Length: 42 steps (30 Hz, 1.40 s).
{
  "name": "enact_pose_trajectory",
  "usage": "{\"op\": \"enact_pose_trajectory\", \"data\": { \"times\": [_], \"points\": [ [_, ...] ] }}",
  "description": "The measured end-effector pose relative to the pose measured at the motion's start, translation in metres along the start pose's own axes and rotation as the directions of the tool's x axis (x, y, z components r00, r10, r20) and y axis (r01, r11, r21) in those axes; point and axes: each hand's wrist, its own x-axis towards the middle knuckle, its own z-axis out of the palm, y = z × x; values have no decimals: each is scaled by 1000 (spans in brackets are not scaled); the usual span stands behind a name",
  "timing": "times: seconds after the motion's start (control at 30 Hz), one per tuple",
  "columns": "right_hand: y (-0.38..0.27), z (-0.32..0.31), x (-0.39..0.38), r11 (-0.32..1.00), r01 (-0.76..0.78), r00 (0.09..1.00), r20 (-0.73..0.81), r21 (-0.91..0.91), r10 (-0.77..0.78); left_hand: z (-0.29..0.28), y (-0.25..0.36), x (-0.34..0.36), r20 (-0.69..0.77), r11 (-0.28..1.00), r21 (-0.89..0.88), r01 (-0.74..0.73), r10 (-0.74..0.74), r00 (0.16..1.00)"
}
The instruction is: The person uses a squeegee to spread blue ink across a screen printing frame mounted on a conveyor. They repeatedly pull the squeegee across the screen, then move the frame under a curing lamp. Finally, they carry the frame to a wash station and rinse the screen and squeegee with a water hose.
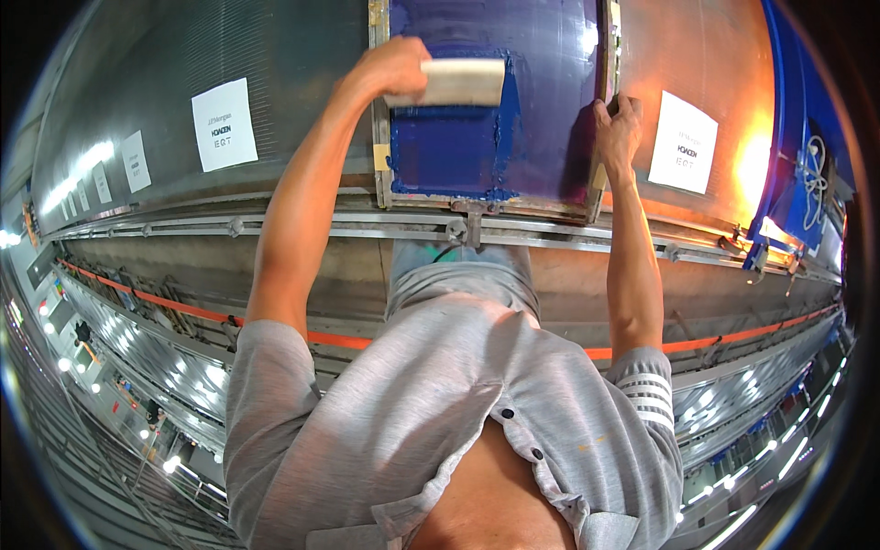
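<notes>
A screen-printing frame point(381, 174) with a blue-violet mesh point(559, 110) lies flat over the long table ahead of me. My left hand point(396, 69) grips one end of a pale squeegee point(466, 82), which lies across the left part of the mesh. Thick blue ink point(506, 119) is smeared beside and below the squeegee, with a ridge of it along the mesh's near edge. On the frame's right side bar, my right hand point(621, 130) has its fingers curled over the wood. The underside of the squeegee is hidden.
White printed sheets lie on the table, one point(225, 125) left of the frame and one point(684, 142) right of it. A metal rail point(339, 224) runs along the near edge, with a clamp point(472, 220) at the frame. At right stands a blue unit with a coiled cable point(813, 183).
</notes>
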Motion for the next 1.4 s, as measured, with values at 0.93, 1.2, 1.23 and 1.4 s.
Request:
{"op": "enact_pose_trajectory", "data": {
  "times": [0.93, 1.2, 1.23, 1.4],
  "points": [
    [-219, 132, -68, 792, 142, 984, -171, 594, -48, 110, -228, -220, -725, 951, 102, -292, 273, 633],
    [-359, 209, -118, 944, 131, 968, -246, 302, -55, 47, -358, -277, -560, 960, 239, -145, 259, 787],
    [-359, 214, -120, 944, 144, 962, -264, 297, -63, 43, -361, -276, -553, 959, 241, -147, 260, 792],
    [-371, 227, -125, 953, 152, 954, -293, 262, -72, 36, -380, -276, -525, 973, 200, -113, 204, 827]
  ]
}}
